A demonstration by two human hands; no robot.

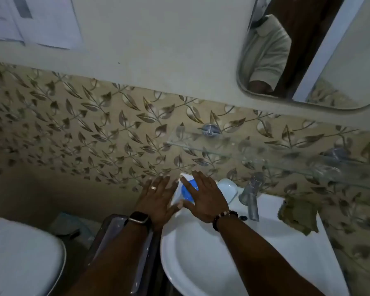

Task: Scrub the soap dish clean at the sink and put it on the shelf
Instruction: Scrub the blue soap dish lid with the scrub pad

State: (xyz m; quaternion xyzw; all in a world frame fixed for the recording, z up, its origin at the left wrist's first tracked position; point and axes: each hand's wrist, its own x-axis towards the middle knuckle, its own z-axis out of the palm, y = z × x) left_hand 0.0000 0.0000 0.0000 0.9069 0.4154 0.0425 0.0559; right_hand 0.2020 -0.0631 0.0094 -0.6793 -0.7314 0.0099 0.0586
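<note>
A pale soap dish (228, 189) rests on the back left ledge of the white sink (201, 253), just left of the tap. Beside it lies a blue round object (187, 192), partly hidden under my right hand. My right hand (203, 197) is spread flat, fingers apart, over the blue object and beside the dish. My left hand (158, 199), with a ring and a watch, is spread flat at the sink's left corner, its thumb near my right hand. A glass shelf (254, 152) hangs on the wall above the tap.
A metal tap (251, 195) stands at the back of the basin. A greenish cloth (297, 212) lies on the right ledge. A mirror (308, 50) hangs at upper right. A toilet (19, 257) is at lower left, and a dark bin (124, 242) is beside the sink.
</note>
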